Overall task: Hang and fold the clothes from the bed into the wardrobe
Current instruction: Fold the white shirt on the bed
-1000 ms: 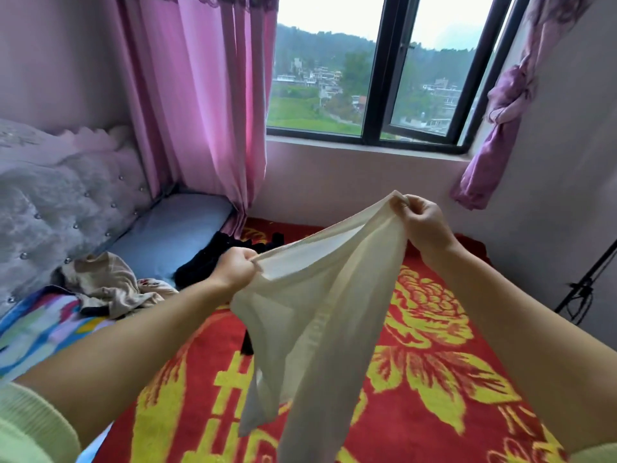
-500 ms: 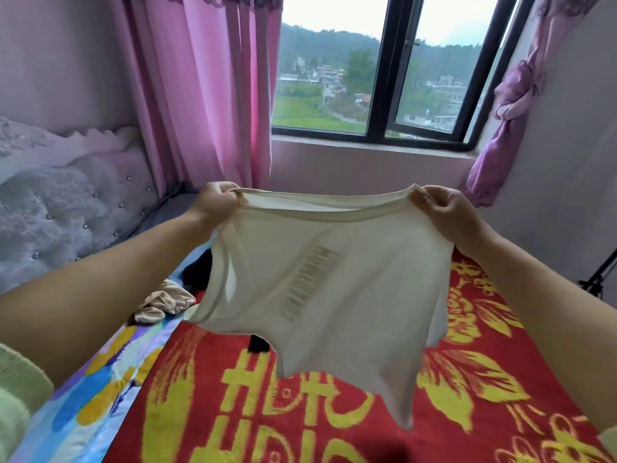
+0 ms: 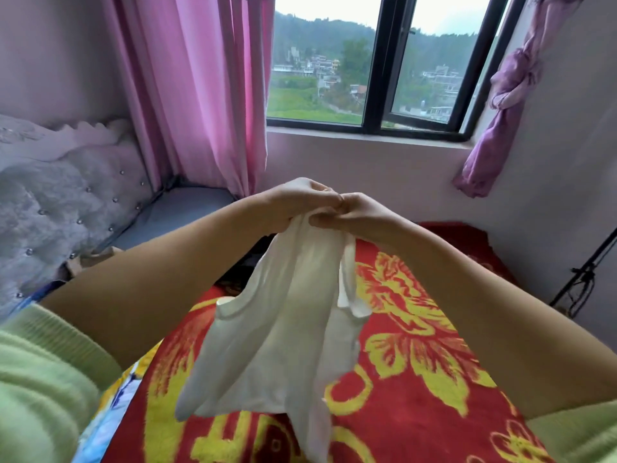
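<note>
Both hands meet above the bed (image 3: pixel 417 379), knuckles touching. The left hand (image 3: pixel 293 203) has its fingers curled round the top edge of a cream top (image 3: pixel 283 335), and the right hand (image 3: pixel 354 213) pinches the same edge between thumb and curled fingers, just beside the left. From the fingers the top hangs down folded lengthwise, its two halves brought together, its armholes gaping on either side below the grip and its lower end drooping toward the red and yellow blanket (image 3: pixel 434 329). Beyond the fingers lie a dark garment (image 3: pixel 243 265), partly hidden by the top, and a grey mattress strip (image 3: pixel 180 212). Left of the left hand stands a tufted headboard (image 3: pixel 60 202) with a pink curtain (image 3: pixel 200 95) behind it. Above the fingers is a window (image 3: pixel 377 61), and up to the right of them a knotted purple curtain (image 3: pixel 500 95).
</note>
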### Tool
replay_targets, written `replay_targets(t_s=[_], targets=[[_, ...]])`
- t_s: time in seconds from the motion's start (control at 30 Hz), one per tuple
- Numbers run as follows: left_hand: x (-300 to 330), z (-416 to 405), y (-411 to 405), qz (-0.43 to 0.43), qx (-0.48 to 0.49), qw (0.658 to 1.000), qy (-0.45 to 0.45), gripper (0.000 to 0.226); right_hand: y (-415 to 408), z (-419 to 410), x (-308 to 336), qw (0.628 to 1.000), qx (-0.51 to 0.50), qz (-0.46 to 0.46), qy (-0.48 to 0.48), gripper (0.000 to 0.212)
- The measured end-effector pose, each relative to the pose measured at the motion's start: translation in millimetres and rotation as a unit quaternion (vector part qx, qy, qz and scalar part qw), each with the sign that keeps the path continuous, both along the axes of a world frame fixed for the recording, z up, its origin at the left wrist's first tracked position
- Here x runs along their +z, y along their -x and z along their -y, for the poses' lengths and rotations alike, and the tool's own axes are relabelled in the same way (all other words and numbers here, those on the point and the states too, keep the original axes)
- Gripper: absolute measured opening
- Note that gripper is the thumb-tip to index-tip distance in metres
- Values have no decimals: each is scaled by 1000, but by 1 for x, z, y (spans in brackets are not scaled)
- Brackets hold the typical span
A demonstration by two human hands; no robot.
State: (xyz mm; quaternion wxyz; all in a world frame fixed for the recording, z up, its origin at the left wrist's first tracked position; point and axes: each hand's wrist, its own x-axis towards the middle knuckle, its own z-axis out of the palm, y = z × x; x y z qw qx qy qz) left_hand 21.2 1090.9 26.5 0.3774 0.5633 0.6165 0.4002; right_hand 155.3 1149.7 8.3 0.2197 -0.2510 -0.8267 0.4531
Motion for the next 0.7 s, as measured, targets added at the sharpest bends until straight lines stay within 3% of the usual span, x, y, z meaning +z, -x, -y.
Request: replay_targets(t_s=[0.03, 0.1, 0.17, 0.23, 0.3, 0.37, 0.43, 0.5, 0.57, 0.63, 0.7], targets=[[-1, 2, 6, 24, -20, 999, 8, 17, -3, -1, 1, 1000, -26, -2, 10, 2], [-7, 10, 18, 43, -63, 996, 41, 36, -9, -6, 2, 997, -55, -22, 41, 12], [-25, 20, 20, 16, -100, 992, 72, 22, -11, -7, 6, 993, -71, -60, 66, 15], [-54, 29, 19, -34, -76, 990, 111, 16, -11, -10, 10, 985, -109, -105, 85, 17], [-81, 39, 25, -11, -42, 992, 120, 21, -17, -21, 10, 978, -150, -121, 79, 18], [-92, 43, 33, 52, 11, 996, 71, 31, -28, -33, 6, 984, -151, -69, 63, 14], [-90, 42, 31, 69, 43, 997, 15, 27, -38, -38, -1, 993, -86, 18, 79, 9], [-84, 39, 18, 56, 28, 998, -14, 11, -39, -37, -7, 991, -17, 124, 52, 32], [-81, 35, 3, 52, -5, 998, -24, 11, -31, -25, -12, 976, 55, 209, 6, 39], [-81, 34, -6, 59, -23, 998, -18, 20, -24, -17, -20, 962, 111, 251, 17, 26], [-84, 33, -7, 88, -34, 995, -4, 26, -27, -16, -28, 962, 105, 249, 38, 9]])
